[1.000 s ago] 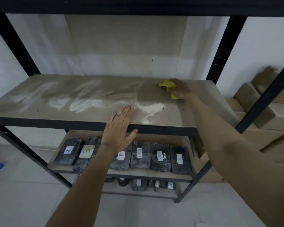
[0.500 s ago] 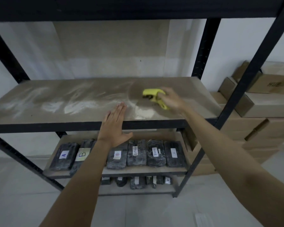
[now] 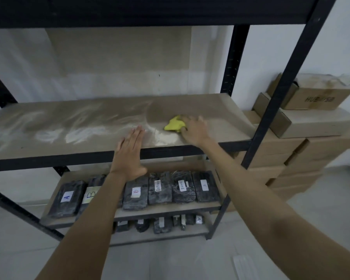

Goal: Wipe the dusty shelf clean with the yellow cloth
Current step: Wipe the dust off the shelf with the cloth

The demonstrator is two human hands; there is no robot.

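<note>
Head cam: right hand [image 3: 195,130] is pressing the bunched-up yellow cloth [image 3: 174,124] onto the dusty shelf [image 3: 73,126], fingers curled over it near the front right. Left hand [image 3: 129,156] lies flat and open on the shelf's front edge, holding nothing. White dust streaks cover the left side.

The right hand [image 3: 194,129] is covering part of the yellow cloth [image 3: 174,124], so its grip on it is lying out of sight. The left forearm [image 3: 93,209] is crossing the wrapped packets [image 3: 162,188], hiding one label. The bottom-tier labels [image 3: 162,222] are reading too small.
</note>
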